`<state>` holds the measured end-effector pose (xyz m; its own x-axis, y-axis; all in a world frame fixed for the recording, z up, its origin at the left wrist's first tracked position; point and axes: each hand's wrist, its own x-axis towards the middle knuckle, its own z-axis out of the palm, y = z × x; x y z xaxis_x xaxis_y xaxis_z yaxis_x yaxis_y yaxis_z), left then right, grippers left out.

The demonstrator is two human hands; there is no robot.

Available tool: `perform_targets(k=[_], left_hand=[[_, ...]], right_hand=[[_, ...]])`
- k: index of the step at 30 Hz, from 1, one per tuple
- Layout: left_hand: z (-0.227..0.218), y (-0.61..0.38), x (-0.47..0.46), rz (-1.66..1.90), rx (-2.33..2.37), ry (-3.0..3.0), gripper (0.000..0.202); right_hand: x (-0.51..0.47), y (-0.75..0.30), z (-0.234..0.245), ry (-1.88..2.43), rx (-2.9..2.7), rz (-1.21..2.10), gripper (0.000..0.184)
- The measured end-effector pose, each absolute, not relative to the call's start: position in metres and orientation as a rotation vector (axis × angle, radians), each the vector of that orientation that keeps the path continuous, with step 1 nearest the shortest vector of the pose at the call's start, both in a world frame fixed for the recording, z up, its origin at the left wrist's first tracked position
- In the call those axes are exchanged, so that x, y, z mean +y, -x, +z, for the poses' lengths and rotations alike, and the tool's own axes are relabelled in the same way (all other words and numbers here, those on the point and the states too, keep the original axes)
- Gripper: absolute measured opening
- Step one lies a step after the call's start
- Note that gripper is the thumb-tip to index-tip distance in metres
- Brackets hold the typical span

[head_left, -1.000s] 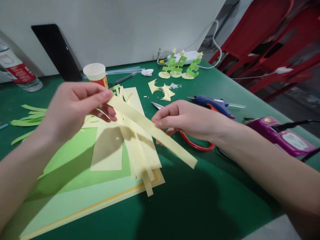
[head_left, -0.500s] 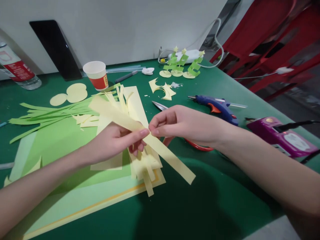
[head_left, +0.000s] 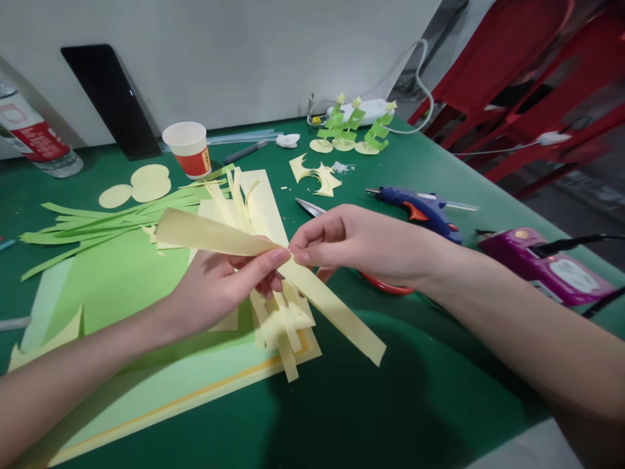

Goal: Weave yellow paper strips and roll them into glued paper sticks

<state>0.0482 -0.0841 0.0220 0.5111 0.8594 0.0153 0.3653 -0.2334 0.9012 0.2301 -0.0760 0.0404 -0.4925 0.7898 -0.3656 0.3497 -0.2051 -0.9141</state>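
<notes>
Sheets of mint, green and cream paper lay stacked at the near left of the green surface, with an orange edge showing among them. Just beyond their near edge, both hands held one pale yellow strip above the pile. The left hand pinched it between thumb and fingers, with no gap between; the right hand met it there, thumb and fingertips nipped closed at the same spot.

The strip was long, flat and plain, wider than the loose strips below, with straight edges. It bent at the pinch: one part ran leftward over the left hand, dull and shaded towards its end, while the other sloped down to the right, brighter and cut square at its tip.

Loose yellow strips lay crisscrossed underneath. Red-handled scissors lay partly hidden behind the right hand, and green strips fanned out to the left. Beyond the right forearm were a purple box and a blue glue gun. Farther back were yellow discs, curved offcuts, a paper cup and three star-topped green paper ornaments. A phone leaned against the pale wall.
</notes>
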Motion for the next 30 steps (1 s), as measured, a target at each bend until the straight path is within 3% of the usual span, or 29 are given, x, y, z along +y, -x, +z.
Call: perform_targets(k=[11, 16, 20, 30], left_hand=[[0.026, -0.041, -0.074, 0.897, 1.038, -1.685, 0.021], [0.025, -0.040, -0.069, 0.733, 0.944, -1.650, 0.029], [0.024, -0.044, -0.071, 0.504, 0.843, -1.654, 0.020], [0.023, -0.050, -0.081, 0.668, 0.988, -1.737, 0.016]], right_hand=[[-0.075, -0.236, 0.041, 1.312, -1.745, 1.761, 0.013], [-0.077, -0.235, 0.042, 1.305, -1.760, 1.745, 0.015], [-0.077, -0.234, 0.042, 1.299, -1.805, 1.754, 0.015], [-0.078, -0.231, 0.038, 1.315, -1.805, 1.548, 0.012]])
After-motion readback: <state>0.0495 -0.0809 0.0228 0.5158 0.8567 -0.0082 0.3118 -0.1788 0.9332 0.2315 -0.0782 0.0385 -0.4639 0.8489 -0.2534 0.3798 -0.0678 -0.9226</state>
